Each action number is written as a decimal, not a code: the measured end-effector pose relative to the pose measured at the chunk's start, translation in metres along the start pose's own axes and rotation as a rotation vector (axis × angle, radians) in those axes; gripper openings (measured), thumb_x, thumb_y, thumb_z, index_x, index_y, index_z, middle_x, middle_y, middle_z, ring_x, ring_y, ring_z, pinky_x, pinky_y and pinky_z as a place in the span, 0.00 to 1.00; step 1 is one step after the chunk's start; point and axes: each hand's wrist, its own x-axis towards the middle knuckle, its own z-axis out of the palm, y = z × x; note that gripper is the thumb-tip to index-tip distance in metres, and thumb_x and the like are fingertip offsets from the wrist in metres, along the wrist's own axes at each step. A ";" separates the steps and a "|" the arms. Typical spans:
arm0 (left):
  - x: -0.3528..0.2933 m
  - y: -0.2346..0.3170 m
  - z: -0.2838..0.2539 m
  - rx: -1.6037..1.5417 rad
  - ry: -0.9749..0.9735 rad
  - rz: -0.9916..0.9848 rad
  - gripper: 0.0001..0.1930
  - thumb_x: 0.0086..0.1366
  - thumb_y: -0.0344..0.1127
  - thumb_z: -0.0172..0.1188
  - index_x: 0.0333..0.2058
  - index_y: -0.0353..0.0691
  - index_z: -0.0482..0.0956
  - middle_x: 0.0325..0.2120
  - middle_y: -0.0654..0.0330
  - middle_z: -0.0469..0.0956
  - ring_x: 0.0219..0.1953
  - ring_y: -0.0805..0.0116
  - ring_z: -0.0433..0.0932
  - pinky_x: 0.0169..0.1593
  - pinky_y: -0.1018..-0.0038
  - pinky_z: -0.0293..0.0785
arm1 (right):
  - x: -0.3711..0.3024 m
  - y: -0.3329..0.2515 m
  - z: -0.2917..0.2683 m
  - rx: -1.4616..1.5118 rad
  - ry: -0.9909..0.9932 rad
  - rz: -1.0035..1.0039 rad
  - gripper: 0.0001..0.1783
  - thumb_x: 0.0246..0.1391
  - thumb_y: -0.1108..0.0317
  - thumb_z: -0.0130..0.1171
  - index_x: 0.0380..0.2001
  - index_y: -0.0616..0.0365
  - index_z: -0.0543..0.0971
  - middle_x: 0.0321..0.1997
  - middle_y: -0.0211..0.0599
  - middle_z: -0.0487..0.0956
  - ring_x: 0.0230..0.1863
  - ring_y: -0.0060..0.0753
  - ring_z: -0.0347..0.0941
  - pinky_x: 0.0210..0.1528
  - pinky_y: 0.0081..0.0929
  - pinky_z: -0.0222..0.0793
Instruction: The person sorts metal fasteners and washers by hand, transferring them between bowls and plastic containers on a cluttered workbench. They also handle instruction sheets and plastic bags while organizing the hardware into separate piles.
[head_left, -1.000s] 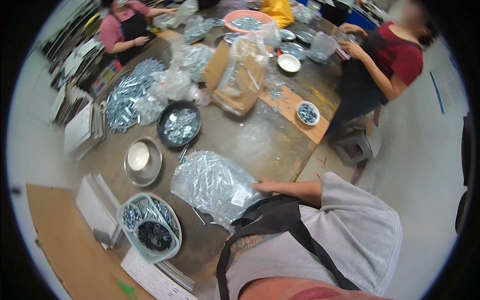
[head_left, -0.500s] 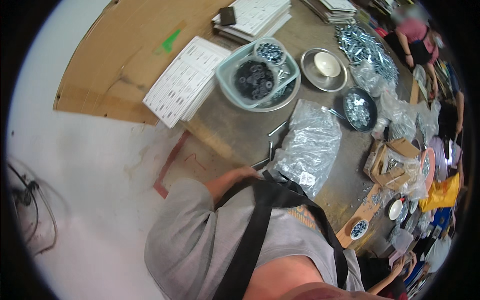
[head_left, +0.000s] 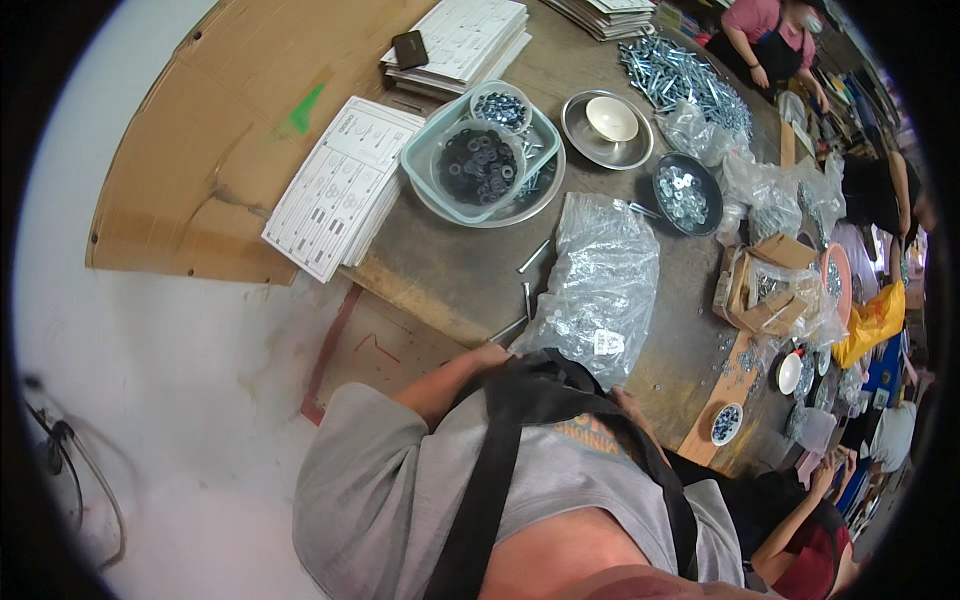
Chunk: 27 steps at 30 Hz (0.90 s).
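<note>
My left hand [head_left: 486,357] is at the table's near edge, beside the lower left corner of a clear plastic bag [head_left: 605,270]. Its fingers are mostly hidden by my dark apron, so what it holds, if anything, does not show. My right hand [head_left: 629,403] shows only in part at the bag's lower right corner, its fingers largely covered. The bag lies flat and crinkled, with a small white label. Left of it lie a few loose bolts [head_left: 534,256], one close to my left hand.
A teal basin [head_left: 409,160] holds tubs of black washers and small hardware. Beyond are a steel bowl [head_left: 573,118], a dark bowl [head_left: 716,212] of washers, piled bolts [head_left: 680,80] and stacked printed sheets [head_left: 330,190]. An open carton [head_left: 770,290] stands right. Other people work at the right.
My view has shifted, so the table's contents sit somewhat left. Part of my right hand now shows beside the bag's lower corner. The bag and bolts look undisturbed.
</note>
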 end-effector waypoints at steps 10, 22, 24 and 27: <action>0.016 -0.003 -0.001 0.238 -0.030 0.134 0.17 0.56 0.50 0.55 0.33 0.44 0.81 0.25 0.55 0.78 0.28 0.66 0.76 0.32 0.69 0.70 | 0.024 0.017 -0.005 -0.317 0.017 -0.155 0.20 0.53 0.52 0.52 0.23 0.61 0.75 0.15 0.35 0.73 0.12 0.27 0.67 0.13 0.23 0.60; -0.104 0.055 -0.186 -0.683 0.494 0.451 0.06 0.59 0.35 0.53 0.30 0.39 0.74 0.22 0.63 0.72 0.21 0.76 0.69 0.22 0.81 0.65 | 0.025 -0.002 -0.002 -1.051 0.230 -0.250 0.21 0.49 0.50 0.47 0.20 0.54 0.80 0.20 0.39 0.78 0.26 0.42 0.74 0.32 0.39 0.69; -0.135 0.070 -0.235 -0.741 1.136 0.273 0.11 0.58 0.41 0.53 0.21 0.43 0.69 0.14 0.66 0.67 0.14 0.77 0.62 0.16 0.81 0.57 | 0.012 -0.005 0.001 -0.868 0.244 -0.183 0.20 0.46 0.51 0.49 0.24 0.56 0.81 0.26 0.43 0.79 0.32 0.46 0.75 0.36 0.40 0.69; -0.138 0.071 -0.241 -0.570 0.875 0.122 0.13 0.61 0.45 0.50 0.27 0.41 0.72 0.16 0.64 0.68 0.13 0.77 0.61 0.15 0.82 0.57 | -0.009 -0.012 0.004 -0.756 0.340 -0.193 0.21 0.45 0.51 0.50 0.28 0.59 0.80 0.33 0.46 0.79 0.37 0.49 0.74 0.40 0.40 0.69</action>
